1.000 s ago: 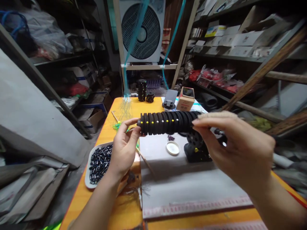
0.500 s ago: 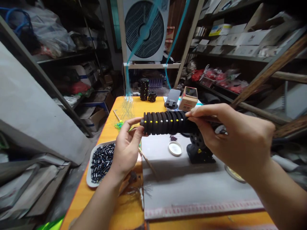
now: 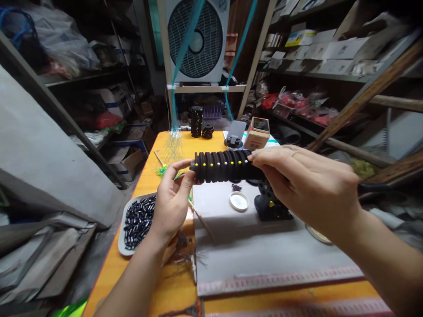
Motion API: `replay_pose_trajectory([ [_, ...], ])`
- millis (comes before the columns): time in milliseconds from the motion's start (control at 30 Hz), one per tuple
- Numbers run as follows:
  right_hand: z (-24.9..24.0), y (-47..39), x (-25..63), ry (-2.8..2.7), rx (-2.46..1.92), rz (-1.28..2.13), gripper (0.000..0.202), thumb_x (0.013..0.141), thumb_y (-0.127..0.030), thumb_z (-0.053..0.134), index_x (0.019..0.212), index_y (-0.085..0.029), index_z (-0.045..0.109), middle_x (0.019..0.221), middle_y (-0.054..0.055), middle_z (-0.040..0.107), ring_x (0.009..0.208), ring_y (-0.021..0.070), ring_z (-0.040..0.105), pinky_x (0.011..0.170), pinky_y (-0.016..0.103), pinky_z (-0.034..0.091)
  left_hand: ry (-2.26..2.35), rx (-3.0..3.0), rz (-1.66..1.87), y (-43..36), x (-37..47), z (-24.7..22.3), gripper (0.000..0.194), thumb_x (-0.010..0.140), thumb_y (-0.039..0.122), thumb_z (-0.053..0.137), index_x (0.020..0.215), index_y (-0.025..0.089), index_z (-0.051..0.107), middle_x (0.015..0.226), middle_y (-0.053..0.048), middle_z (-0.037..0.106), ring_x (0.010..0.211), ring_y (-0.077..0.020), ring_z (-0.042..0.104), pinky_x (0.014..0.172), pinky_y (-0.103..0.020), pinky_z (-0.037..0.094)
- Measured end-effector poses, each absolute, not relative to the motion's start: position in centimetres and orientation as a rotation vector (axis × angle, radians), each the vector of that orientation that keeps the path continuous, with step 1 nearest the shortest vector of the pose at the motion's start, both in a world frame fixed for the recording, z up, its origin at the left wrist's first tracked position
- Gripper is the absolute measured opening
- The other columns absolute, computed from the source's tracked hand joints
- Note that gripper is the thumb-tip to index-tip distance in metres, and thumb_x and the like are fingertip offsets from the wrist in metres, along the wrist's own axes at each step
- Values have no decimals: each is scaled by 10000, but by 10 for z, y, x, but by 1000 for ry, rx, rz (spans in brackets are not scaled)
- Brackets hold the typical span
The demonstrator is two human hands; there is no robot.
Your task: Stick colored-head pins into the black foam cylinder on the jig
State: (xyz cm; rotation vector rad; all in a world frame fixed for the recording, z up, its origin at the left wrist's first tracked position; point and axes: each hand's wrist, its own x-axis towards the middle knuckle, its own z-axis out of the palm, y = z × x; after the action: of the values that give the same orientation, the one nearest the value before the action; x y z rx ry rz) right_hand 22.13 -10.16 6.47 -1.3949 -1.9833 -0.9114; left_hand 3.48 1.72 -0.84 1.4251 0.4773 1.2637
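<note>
A black ribbed roller [image 3: 221,172] lies sideways on a black stand [image 3: 271,208], with a row of yellow and white dots along its grooves. At its left end, my left hand [image 3: 173,193] closes thumb and forefinger around the small end knob [image 3: 192,166]. My right hand [image 3: 307,185] is over the roller's right end, fingers pinched together and fingertips touching the surface near the last white dot. Whatever may be between those fingertips is hidden. Below the roller, a round white lid [image 3: 238,201] rests on the grey board [image 3: 238,246].
A white tray [image 3: 120,235] of dark shiny tube beads sits at left on the yellow table [image 3: 139,281]. Black spools [image 3: 196,122], a phone stand [image 3: 235,134] and a cardboard box [image 3: 257,133] stand at the back. A thin stick [image 3: 201,219] lies across the board's left edge.
My right hand has rolled over, its back turned more upward and its fingers drawn closer together. My left hand keeps its hold on the knob. The whole view has shifted slightly.
</note>
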Motion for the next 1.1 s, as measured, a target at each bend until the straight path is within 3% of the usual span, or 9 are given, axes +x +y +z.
replay_pose_trajectory([
  [100,54,-122,226,-1981,-1413,-768,252,886,-71,606,1112,-180,622,1174,85,691,1072,210,664,969,337,510,482,1422,1260,17,34,-8,225,907,342,630,1093,216,614,1084,-40,713,947,-156,682,739,-232,530],
  [133,47,-133,229,-1967,-1446,-722,237,884,-84,617,1099,-183,629,1151,78,694,1040,199,672,938,321,520,482,1421,1259,17,34,-8,220,906,340,631,1089,218,619,1084,-38,712,944,-155,681,735,-230,529],
  [233,16,-165,243,-1942,-1650,-563,87,922,-179,602,998,-189,642,869,23,701,735,143,679,619,249,526,478,1416,1264,16,33,-8,207,909,337,632,1084,226,627,1085,-30,711,925,-141,680,733,-222,528],
  [433,-64,-185,281,-1807,-1927,-603,205,962,-339,565,936,-153,649,821,23,649,673,142,634,580,282,524,485,1409,1268,15,36,-7,232,908,336,634,1101,210,612,1086,-31,705,854,-128,682,741,-236,556],
  [567,-86,-182,288,-1728,-1965,-632,187,947,-331,601,991,-152,634,888,13,639,735,131,621,631,281,536,491,1409,1267,15,36,-8,244,902,342,636,1098,201,603,1068,-39,708,834,-138,687,719,-247,571],
  [867,-78,-188,280,-1793,-1854,-573,154,984,-222,520,966,-164,661,932,36,681,768,147,657,672,291,539,516,1423,1269,15,35,-7,230,912,341,627,1103,214,614,1109,-24,689,884,-115,676,718,-207,550],
  [1100,6,-173,242,-1668,-1595,-709,237,880,-60,624,1055,-215,667,989,48,684,852,156,675,795,286,534,505,1420,1265,16,36,-8,212,914,342,627,1090,225,621,1086,-11,694,826,-101,672,711,-214,548],
])
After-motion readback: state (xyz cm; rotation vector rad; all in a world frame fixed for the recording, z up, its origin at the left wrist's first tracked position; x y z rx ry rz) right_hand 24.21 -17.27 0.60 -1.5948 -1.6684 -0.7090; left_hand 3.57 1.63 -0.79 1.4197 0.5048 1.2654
